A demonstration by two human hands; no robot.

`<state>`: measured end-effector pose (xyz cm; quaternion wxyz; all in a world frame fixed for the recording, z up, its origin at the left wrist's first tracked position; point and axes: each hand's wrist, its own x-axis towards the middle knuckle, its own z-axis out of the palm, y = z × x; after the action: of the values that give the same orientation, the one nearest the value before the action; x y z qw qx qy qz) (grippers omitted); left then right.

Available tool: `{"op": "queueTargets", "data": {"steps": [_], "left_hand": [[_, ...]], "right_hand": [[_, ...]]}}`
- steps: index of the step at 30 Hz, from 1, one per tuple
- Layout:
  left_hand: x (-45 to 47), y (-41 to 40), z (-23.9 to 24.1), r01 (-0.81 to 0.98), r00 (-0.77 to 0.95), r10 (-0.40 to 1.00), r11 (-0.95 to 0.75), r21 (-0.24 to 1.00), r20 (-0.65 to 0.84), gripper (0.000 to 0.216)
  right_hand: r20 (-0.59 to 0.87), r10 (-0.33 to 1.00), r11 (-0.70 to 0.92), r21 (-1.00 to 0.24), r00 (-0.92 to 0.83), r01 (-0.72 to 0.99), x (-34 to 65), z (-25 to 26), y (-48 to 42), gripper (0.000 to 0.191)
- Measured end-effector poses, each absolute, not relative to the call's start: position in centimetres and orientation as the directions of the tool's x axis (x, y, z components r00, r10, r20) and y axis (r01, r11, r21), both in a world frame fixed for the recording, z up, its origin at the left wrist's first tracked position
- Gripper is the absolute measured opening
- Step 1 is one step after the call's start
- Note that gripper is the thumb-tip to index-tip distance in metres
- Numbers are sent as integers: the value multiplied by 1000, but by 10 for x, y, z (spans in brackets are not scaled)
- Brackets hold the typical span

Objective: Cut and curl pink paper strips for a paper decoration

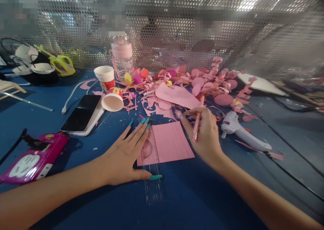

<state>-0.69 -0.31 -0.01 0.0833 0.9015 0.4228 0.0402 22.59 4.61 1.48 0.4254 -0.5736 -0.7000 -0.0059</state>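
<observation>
My left hand lies flat with fingers stretched out, pressing a clear plastic ruler onto the left edge of a pink paper sheet on the blue table. My right hand is closed around a pink pencil, its tip pointing down near the sheet's right edge. The ruler runs from the paper toward me along the sheet's left side.
A white glue gun lies right of my right hand. Pink paper scraps and circles pile up behind. A phone, paper cups, a tipped cup, a bottle and a magenta case lie to the left.
</observation>
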Motion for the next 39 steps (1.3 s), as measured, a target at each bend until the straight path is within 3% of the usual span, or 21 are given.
{"op": "queueTargets", "data": {"steps": [2,5,7,11,22,39], "left_hand": [[-7,-3,1,753,642,767,-631,188,0,100],[-6,-2,1,758,640,768,-625,189,-24,100],[-6,-2,0,758,639,769,-626,186,-19,100],[-8,-3,-4,747,647,762,-639,184,19,99],[-6,-2,0,754,642,766,-625,204,-24,100],[-6,-2,4,745,653,756,-636,201,-28,99]], "right_hand": [[575,816,352,-575,58,739,224,19,43,21],[465,883,348,-738,62,579,221,24,37,36],[344,939,314,-831,-21,458,218,25,33,41],[153,970,211,-917,-189,339,212,23,29,34],[94,942,233,-875,-322,425,209,20,25,35],[200,850,466,-717,-487,518,207,35,10,38]]}}
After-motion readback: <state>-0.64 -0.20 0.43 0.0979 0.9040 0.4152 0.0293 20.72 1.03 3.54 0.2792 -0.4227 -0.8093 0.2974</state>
